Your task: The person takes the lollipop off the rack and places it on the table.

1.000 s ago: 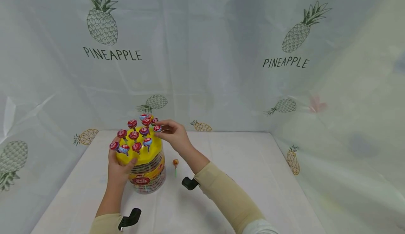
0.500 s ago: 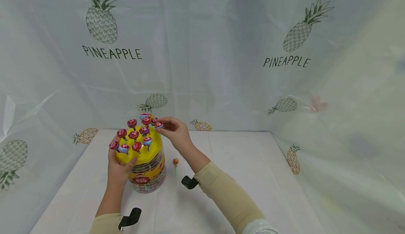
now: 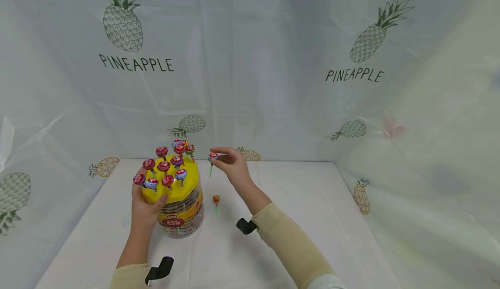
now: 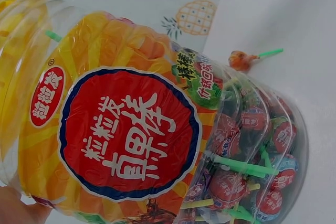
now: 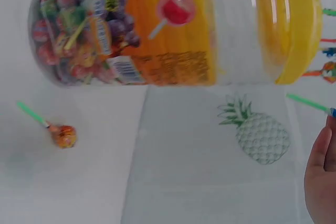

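Observation:
A clear plastic candy jar (image 3: 182, 219) with a yellow lid (image 3: 189, 188) stands on the table, tilted slightly in the head view. Several wrapped lollipops (image 3: 164, 166) stick up from the lid by their sticks. My left hand (image 3: 145, 211) grips the jar's upper part, thumb at the front of the lid and fingers round its left side. To the right of the lid, my right hand (image 3: 237, 171) pinches a lollipop (image 3: 212, 155) by its head, its green stick pointing down. The left wrist view shows the jar's label (image 4: 128, 135) and more lollipops (image 4: 231, 187) inside.
An orange-wrapped lollipop (image 3: 216, 198) with a green stick lies on the white table (image 3: 289, 202) right of the jar. A curtain (image 3: 265, 85) printed with pineapples hangs behind the table and along its sides.
My right hand has moved right, away from the lid, carrying the lollipop; its whole green stick now shows clear of the lid. The left hand keeps its grip on the jar.

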Demonstrator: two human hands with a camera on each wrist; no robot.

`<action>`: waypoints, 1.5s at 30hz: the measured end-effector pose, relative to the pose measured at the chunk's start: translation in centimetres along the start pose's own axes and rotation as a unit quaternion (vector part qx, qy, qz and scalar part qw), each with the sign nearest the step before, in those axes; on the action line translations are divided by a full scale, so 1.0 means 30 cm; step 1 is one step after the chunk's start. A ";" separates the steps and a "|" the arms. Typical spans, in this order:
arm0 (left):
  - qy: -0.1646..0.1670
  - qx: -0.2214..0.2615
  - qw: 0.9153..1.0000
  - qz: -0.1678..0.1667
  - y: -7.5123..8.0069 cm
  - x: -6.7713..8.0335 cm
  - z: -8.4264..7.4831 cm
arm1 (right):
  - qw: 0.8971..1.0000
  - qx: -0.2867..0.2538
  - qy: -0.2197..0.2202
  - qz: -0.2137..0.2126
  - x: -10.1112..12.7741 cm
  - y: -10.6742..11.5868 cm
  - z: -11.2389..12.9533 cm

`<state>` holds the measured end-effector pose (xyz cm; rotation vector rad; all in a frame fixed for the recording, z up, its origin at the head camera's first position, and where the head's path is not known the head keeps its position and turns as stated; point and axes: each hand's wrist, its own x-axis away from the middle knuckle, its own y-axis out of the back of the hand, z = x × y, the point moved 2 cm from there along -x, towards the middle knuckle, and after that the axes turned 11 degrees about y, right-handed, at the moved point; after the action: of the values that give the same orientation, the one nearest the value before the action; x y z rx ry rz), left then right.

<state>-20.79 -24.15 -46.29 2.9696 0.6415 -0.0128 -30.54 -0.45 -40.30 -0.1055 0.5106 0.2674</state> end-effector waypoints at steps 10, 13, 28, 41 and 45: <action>-0.009 0.005 1.000 0.002 -0.003 0.002 -0.005 | 0.997 0.010 -0.073 -0.006 0.052 0.060 -0.129; -0.011 0.005 1.000 0.002 -0.004 0.001 -0.005 | 0.996 0.014 -0.084 -0.003 0.064 0.073 -0.172; -0.002 0.002 1.000 -0.001 0.001 -0.002 0.004 | 0.991 0.022 -0.133 -0.014 0.145 0.101 -0.324; -0.020 0.015 1.000 0.000 -0.004 -0.005 0.007 | 0.980 0.050 -0.187 -0.037 0.211 0.120 -0.495; -0.021 0.012 1.000 0.000 -0.003 -0.004 0.007 | 0.977 0.064 -0.196 -0.044 0.226 0.120 -0.526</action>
<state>-20.94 -24.14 -46.51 2.9841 0.6422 -0.0832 -33.24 1.94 -57.47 0.0497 0.1282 0.1614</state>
